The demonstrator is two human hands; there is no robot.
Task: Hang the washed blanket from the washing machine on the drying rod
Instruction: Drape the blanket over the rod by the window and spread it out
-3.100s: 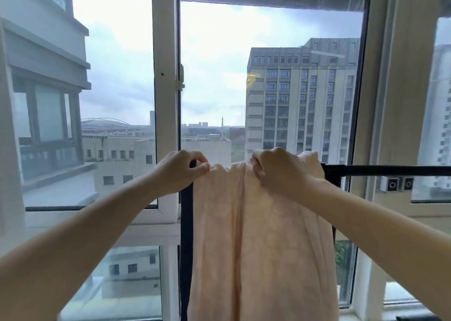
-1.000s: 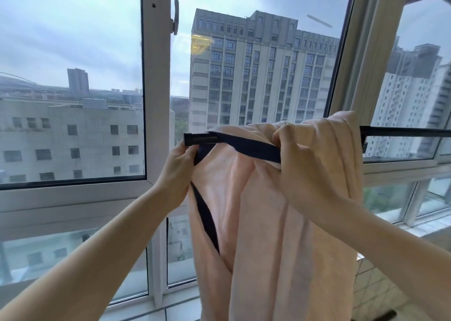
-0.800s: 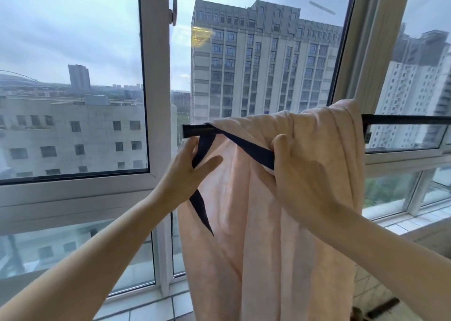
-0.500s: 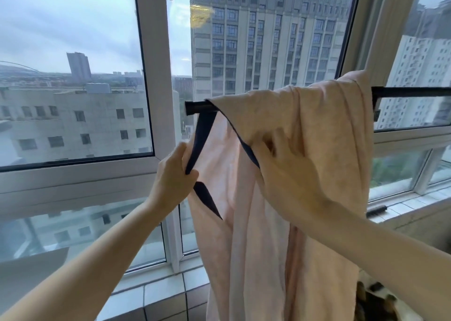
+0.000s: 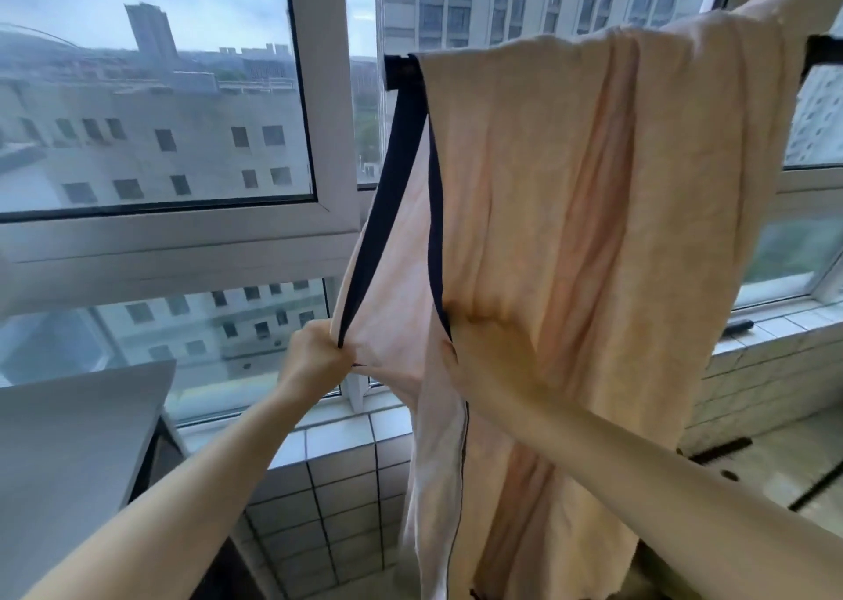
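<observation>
Both forearms are cut off by the lower edge, entering from 7 and 4 o'clock. A grey top (image 5: 77, 440) is cropped at 8 o'clock; what it belongs to cannot be made out.

The left hand (image 5: 314, 360) is curled tight round the dark hem (image 5: 397, 166) of the blanket (image 5: 570, 188), and that hem is held out toward 9 o'clock, apart from the hanging folds. The right hand (image 5: 470, 371) is mostly covered by the blanket's front layer. Only its heel and one fingertip are seen at the dark border, so whether it is spread or gripping cannot be told.

The blanket is draped over the rod (image 5: 398, 71) at 1 o'clock and hangs in long folds past the lower edge, its bottom unseen. The rod is hidden under the cloth except for its left end and a short piece at 2 o'clock.

Behind, a tiled sill (image 5: 337, 435) is seen at 6 o'clock, and a small dark object (image 5: 739, 325) lies on it at 3 o'clock, too blurred to be named. The window frame (image 5: 319, 143) is partly blocked by the blanket, and buildings (image 5: 502, 6) are seen through the glass.
</observation>
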